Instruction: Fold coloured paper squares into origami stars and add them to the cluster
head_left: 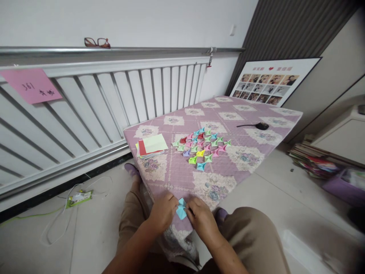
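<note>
At the near edge of the bench (256, 152), at six o'clock, both hands meet over a light blue folded paper piece (181, 209). The left hand (163, 212) has its fingers curled down onto the piece's left side, and the right hand (202, 218) pinches its right side with bent fingers; both are closed on it. Toward twelve o'clock lies a cluster of coloured folded paper stars (203, 146). At ten o'clock sits a stack of paper sheets (151, 146). At two o'clock, well apart, lies a black object (261, 126).
</note>
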The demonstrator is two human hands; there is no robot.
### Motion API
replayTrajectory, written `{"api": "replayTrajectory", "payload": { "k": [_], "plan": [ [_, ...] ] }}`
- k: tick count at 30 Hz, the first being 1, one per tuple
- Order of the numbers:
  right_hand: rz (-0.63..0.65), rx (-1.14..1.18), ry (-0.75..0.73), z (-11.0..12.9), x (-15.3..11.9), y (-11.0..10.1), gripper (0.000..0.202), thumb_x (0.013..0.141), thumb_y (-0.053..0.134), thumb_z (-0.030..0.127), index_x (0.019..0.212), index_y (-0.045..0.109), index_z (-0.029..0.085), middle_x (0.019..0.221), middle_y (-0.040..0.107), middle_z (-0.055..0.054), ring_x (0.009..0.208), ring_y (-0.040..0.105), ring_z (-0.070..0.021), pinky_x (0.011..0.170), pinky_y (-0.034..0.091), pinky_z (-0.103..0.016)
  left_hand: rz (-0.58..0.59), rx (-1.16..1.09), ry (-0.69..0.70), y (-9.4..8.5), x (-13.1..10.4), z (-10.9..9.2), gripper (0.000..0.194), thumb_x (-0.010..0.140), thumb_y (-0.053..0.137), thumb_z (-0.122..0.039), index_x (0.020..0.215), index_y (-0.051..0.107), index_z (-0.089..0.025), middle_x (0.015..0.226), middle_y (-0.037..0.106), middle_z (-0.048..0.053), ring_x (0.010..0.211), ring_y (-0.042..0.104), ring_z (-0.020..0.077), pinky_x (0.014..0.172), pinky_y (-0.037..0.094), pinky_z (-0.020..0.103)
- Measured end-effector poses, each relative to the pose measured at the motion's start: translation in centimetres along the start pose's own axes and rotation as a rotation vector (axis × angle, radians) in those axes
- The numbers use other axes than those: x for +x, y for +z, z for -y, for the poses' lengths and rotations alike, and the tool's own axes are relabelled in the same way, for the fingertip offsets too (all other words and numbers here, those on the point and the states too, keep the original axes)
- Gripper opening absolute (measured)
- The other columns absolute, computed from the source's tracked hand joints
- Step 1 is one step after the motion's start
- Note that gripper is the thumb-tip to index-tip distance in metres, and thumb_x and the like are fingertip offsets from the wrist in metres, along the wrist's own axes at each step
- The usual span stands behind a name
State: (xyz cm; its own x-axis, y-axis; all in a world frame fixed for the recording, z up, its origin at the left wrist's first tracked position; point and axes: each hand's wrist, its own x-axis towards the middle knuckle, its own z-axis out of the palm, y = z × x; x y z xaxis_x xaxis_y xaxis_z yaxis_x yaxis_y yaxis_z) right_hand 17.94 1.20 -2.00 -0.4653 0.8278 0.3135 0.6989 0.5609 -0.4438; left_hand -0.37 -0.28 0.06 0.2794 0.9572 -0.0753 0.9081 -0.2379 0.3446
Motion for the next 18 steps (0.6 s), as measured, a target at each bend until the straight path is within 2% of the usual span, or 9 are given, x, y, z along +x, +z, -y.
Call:
{"api": "replayTrajectory", "payload": {
  "k": [4, 13, 15, 18],
  "plan": [
    [-0.025, -0.102, -0.07, 0.1, -0.7, 0.3, 0.014, 0.085, 0.058, 0.014, 0.073, 0.056, 0.02, 0.075, 0.054, -0.002, 0.075, 0.051, -0.0194, 0.069, 0.041, -0.031, 0.009, 0.147, 0.072, 0.3, -0.2, 0.1, 0.019, 0.097, 0.04, -0.024, 0.092, 0.059, -0.02, 0.097, 0.057, 0.003, 0.082, 0.054, 0.0179, 0.067, 0.041, 0.029],
    [0.014, -0.176, -0.14, -0.1, -1.7, 0.3, 0.007, 0.086, 0.06, 0.014, 0.083, 0.063, 0.021, 0.08, 0.056, -0.003, 0.076, 0.051, -0.0193, 0.069, 0.041, -0.031, -0.076, 0.233, 0.202, 0.8, -1.6, 0.4, 0.011, 0.095, 0.05, -0.025, 0.094, 0.059, -0.02, 0.096, 0.058, 0.003, 0.091, 0.051, 0.0198, 0.076, 0.043, 0.031],
    [0.008, -0.153, -0.146, -0.1, -1.9, 0.2, 0.008, 0.086, 0.059, 0.013, 0.086, 0.064, 0.02, 0.082, 0.058, -0.003, 0.078, 0.051, -0.0191, 0.072, 0.042, -0.031, -0.08, 0.222, 0.219, 0.9, -1.9, 0.5, 0.011, 0.094, 0.051, -0.026, 0.1, 0.06, -0.022, 0.098, 0.058, 0.003, 0.091, 0.05, 0.0203, 0.077, 0.043, 0.032],
    [-0.001, -0.134, -0.153, 0.1, -2.2, -0.1, 0.014, 0.087, 0.057, 0.012, 0.095, 0.065, 0.021, 0.087, 0.06, -0.003, 0.08, 0.053, -0.0192, 0.075, 0.044, -0.032, -0.068, 0.221, 0.223, 0.9, -2.6, 0.3, 0.024, 0.095, 0.051, -0.026, 0.118, 0.056, -0.027, 0.103, 0.058, 0.004, 0.093, 0.05, 0.0212, 0.079, 0.044, 0.033]
  ]
}}
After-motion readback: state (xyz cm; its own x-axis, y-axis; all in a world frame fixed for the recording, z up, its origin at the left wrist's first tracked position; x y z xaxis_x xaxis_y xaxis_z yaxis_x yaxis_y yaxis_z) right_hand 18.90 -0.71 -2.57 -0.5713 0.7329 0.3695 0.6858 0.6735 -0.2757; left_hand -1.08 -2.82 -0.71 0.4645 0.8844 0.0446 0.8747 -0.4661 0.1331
